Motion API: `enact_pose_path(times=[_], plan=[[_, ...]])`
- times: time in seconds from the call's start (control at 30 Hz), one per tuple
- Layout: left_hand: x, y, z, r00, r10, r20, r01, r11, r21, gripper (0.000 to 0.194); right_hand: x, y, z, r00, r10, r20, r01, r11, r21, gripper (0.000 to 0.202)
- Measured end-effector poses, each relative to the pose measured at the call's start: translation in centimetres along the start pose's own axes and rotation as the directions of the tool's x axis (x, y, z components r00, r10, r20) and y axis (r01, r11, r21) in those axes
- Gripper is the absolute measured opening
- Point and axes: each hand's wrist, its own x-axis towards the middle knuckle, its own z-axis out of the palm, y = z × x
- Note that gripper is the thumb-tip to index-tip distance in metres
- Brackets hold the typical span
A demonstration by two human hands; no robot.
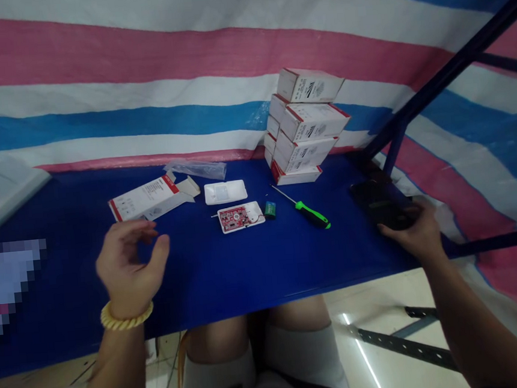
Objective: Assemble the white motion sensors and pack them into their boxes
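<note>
My left hand (131,262), with a yellow bracelet at its wrist, hovers over the blue table (247,273), fingers curled but apart and nothing between them. At the table's right end my right hand (415,228) grips a dark, flat object (384,206) that looks like a phone. Near the middle lies an opened white case half with a red circuit board (235,218). Behind it sits the white cover (225,192). A small green battery-like block (269,210) is beside the board. To its right rests a green and black screwdriver (312,214), tip pointing back left.
An opened white and red box (145,199) lies behind my left hand, near a clear plastic bag (199,169). Several white boxes (309,123) are stacked at the back. A white object (5,192) stands far left. Dark blue frame bars (438,75) rise on the right.
</note>
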Motion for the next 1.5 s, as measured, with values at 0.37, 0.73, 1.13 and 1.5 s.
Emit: enact_pose_path(times=[0.37, 0.73, 1.13, 1.5], plan=[[2.1, 1.4, -3.5, 0.927, 0.068, -0.368, -0.073, 0.997, 0.002, 0.037, -1.0, -0.8, 0.3, 0.989, 0.14, 0.036, -0.143, 0.987, 0.072, 0.092], [8.6, 0.8, 7.7, 0.963, 0.241, -0.116, -0.259, 0.95, -0.176, 0.026, -1.4, 0.1, 1.1, 0.998, 0.063, 0.001, -0.063, 0.991, -0.12, 0.068], [8.9, -4.4, 5.9, 0.967, 0.255, -0.011, -0.255, 0.967, 0.004, 0.029, -1.8, -1.1, 0.1, 0.993, -0.014, -0.114, 0.013, 1.0, -0.016, 0.085], [7.7, -4.7, 5.1, 0.956, 0.29, 0.049, -0.293, 0.932, 0.212, 0.027, -2.2, -1.4, 0.1, 0.987, 0.075, -0.14, -0.075, 0.997, 0.001, 0.084]])
